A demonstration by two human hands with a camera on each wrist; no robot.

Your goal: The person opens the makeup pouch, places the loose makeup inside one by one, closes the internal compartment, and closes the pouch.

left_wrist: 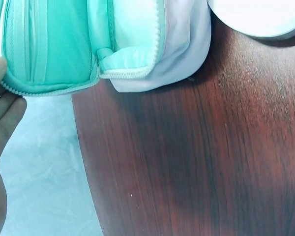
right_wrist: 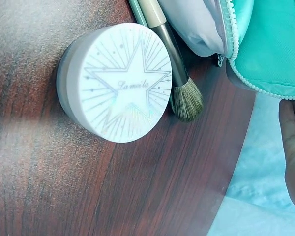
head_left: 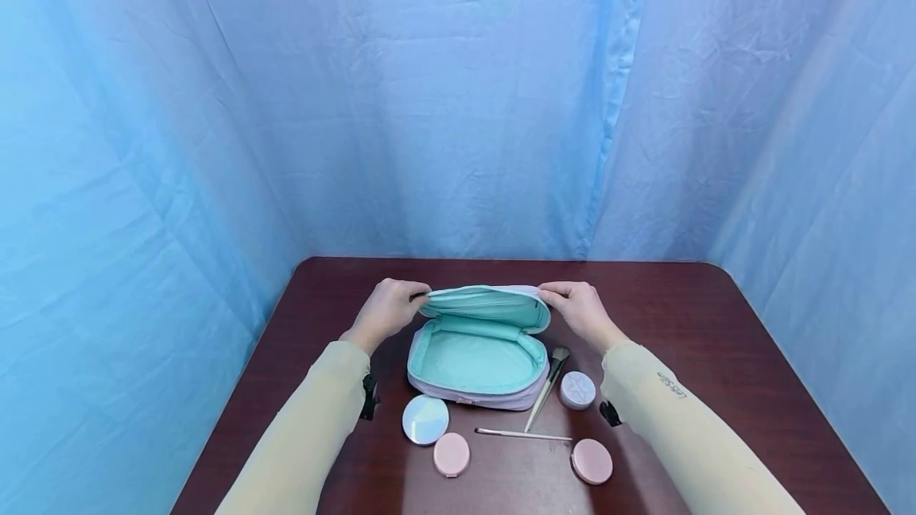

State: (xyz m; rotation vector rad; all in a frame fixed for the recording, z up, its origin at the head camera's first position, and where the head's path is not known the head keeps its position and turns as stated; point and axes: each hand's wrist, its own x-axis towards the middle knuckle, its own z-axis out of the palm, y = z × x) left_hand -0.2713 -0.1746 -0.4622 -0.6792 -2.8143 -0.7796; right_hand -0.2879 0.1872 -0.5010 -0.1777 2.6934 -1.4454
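An unzipped makeup bag (head_left: 478,364), pale lilac outside and mint green inside, sits on the dark wood table with its lid (head_left: 494,304) raised. At the lid's left corner my left hand (head_left: 390,308) pinches the edge between thumb and fingers; the left wrist view shows the thumb on the inner side by the zipper teeth. My right hand (head_left: 580,310) pinches the opposite corner of the lid. In the right wrist view, fingers (right_wrist: 291,125) lie behind that edge. The bag's main compartment shows only its mint lining.
Right of the bag lie a makeup brush (head_left: 551,384) and a round star-patterned jar (head_left: 577,390). In front are a thin brush (head_left: 522,435), a shiny round disc (head_left: 425,420) and two pink compacts, one left (head_left: 452,454), one right (head_left: 591,462). Blue curtains (head_left: 458,102) surround the table.
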